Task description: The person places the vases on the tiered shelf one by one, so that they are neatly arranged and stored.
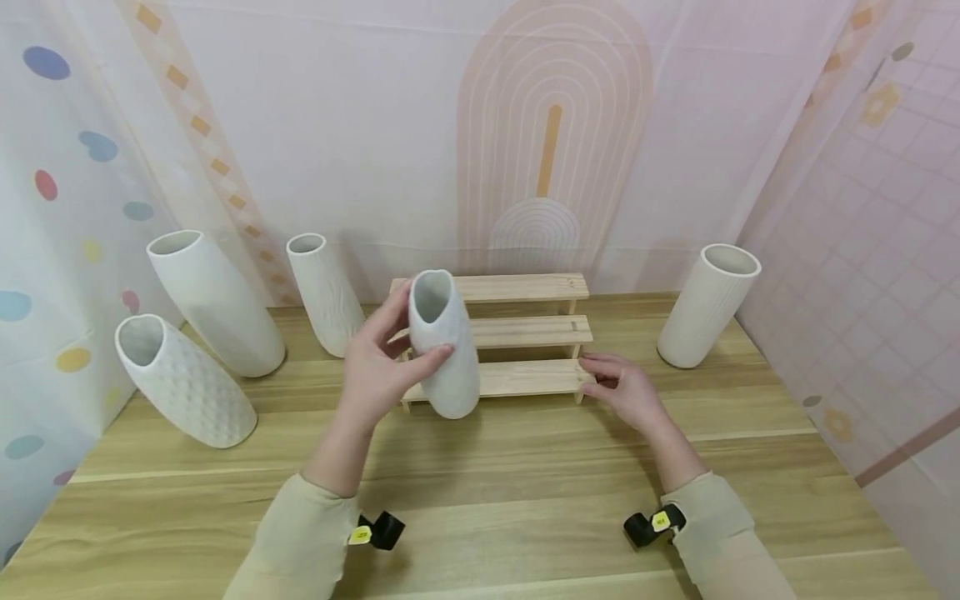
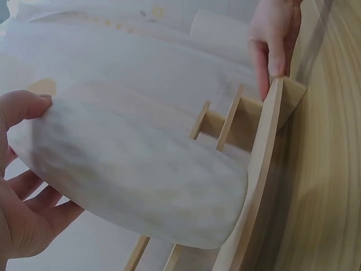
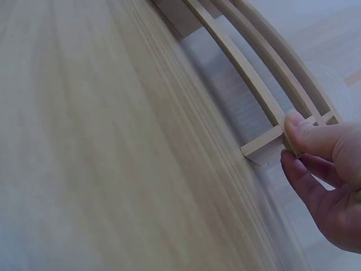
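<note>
My left hand grips a white ceramic vase around its upper part, thumb on the near side and fingers behind. The vase leans slightly, its open mouth tipped up toward me, and faint dimples show on its wall in the left wrist view. Its base overlaps the lowest board of a three-tier pale wooden stand. At that board's right end, my right hand pinches the wood; in the right wrist view the thumb lies on top with fingers curled beneath. The stand's left end is partly hidden by the left hand and vase.
Left of the stand are a dimpled white vase, a tall smooth one and a slim ridged one. Another white vase stands at the right. A patterned cloth hangs behind the wooden table.
</note>
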`<state>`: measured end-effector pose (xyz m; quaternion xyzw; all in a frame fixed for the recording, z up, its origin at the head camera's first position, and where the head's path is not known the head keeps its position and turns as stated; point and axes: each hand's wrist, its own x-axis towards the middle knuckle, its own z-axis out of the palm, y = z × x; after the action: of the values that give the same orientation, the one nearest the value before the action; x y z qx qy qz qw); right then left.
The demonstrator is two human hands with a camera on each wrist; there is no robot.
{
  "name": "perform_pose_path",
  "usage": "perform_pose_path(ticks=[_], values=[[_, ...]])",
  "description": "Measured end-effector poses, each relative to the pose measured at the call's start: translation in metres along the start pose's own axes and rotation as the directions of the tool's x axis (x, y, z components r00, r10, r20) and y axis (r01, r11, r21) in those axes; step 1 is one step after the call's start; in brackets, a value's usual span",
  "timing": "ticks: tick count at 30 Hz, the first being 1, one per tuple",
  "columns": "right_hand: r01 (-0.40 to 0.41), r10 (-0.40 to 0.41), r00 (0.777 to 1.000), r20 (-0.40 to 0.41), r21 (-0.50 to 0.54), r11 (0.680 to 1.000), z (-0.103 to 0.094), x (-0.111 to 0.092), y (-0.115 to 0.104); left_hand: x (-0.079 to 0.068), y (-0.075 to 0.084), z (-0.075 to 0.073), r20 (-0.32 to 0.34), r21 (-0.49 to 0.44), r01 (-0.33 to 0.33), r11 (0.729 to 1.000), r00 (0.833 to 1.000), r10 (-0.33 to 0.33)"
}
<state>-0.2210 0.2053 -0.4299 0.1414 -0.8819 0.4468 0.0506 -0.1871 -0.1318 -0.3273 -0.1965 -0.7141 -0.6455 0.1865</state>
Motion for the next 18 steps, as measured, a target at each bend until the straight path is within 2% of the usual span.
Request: perform_pose_path(ticks=[8, 15, 18], values=[[-0.001, 0.0, 1.0, -0.003, -0.005, 1.0, -0.001, 0.0, 0.001, 0.011, -0.007, 0.044, 0.102, -0.041, -0.042, 0.998, 0.994, 0.046], [0.015, -0.016, 1.0, -0.011, -0.018, 1.0, 0.0, 0.001, 0.003, 0.019, -0.012, 0.073, 0.185, -0.045, -0.026, 0.999, 0.982, 0.034], [0.027, -0.028, 0.999, -0.019, -0.017, 0.999, 0.001, 0.002, 0.004, 0.022, -0.014, 0.084, 0.196, -0.037, -0.022, 0.999, 0.98, 0.029]])
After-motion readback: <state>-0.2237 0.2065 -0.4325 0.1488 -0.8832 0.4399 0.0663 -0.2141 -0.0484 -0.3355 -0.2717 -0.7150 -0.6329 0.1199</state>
